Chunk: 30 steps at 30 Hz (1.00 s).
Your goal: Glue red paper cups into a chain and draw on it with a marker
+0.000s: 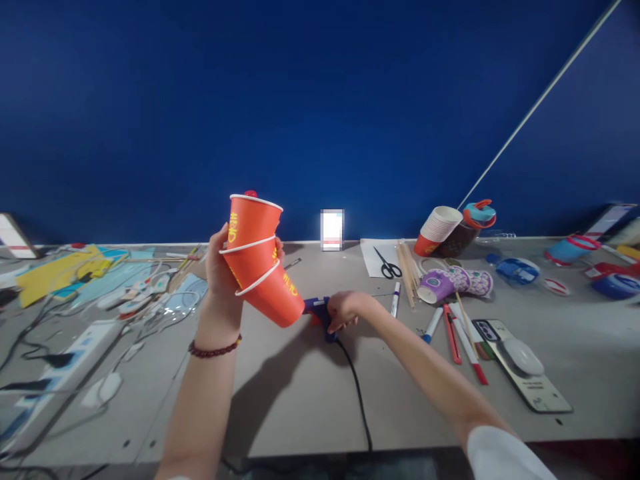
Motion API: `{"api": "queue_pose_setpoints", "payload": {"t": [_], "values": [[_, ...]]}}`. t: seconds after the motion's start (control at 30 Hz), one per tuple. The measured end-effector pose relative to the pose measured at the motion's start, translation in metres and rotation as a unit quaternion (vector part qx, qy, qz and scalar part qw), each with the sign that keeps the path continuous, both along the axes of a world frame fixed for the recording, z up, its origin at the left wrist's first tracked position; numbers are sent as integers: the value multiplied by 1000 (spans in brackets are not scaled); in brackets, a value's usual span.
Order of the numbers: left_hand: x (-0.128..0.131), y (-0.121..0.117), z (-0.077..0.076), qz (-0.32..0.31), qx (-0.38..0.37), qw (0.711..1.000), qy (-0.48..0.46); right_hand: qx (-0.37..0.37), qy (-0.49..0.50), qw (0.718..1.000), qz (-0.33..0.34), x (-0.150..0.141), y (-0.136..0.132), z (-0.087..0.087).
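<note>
My left hand (220, 267) is wrapped round several orange-red paper cups (255, 257) joined in a bent, tilted row above the table. The cups have white rims and yellow lettering, and a small red piece (251, 194) shows above the top rim. Most of my left fingers are hidden behind the cups. To the right, my right hand (345, 310) is closed on a blue glue gun (327, 320) with a black cord. The gun's front end points left at the lowest cup's base; I cannot tell whether they touch.
On the left lie a white power strip (80, 373), cables and yellow sheets (55, 273). Scissors (387, 263), wooden sticks (407, 273), stacked cups (437, 230), purple cups (450, 283), markers (465, 340) and a phone (540, 390) with a mouse on it (523, 355) are right. A blue wall (320, 120) stands behind.
</note>
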<state>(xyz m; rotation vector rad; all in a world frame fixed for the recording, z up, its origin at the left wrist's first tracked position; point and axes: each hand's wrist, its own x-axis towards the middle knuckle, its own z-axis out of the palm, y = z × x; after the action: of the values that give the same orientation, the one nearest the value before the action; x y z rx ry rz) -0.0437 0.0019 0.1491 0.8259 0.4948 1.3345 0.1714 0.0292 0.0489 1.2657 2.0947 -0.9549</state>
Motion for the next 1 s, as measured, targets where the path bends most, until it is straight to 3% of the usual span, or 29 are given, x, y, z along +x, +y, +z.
{"api": "queue_pose_setpoints", "payload": {"t": [0.07,0.17,0.27,0.33,0.4,0.57,0.77,0.87,1.0], "values": [[0,-2,2,2,-4,1000,-9,-19,-11,1000,6,-5,6,-1],[-1,-3,4,-4,-12,1000,-10,17,-22,1000,8,-7,1,1],[-3,-4,5,1,-2,1000,-3,130,12,991,-1,0,-17,5],[-5,-5,6,10,13,1000,0,240,103,965,-1,6,-28,4],[-7,-6,8,13,23,1000,5,302,177,936,31,11,-34,-1],[-7,-10,12,30,36,999,2,248,161,949,105,11,-27,-29],[8,-17,11,-21,28,999,-20,255,251,930,85,3,-26,-37],[25,-18,12,-33,16,999,-2,231,321,916,68,-17,-37,-35],[51,-17,17,-106,-8,993,58,192,401,892,85,-72,-50,-37]]}}
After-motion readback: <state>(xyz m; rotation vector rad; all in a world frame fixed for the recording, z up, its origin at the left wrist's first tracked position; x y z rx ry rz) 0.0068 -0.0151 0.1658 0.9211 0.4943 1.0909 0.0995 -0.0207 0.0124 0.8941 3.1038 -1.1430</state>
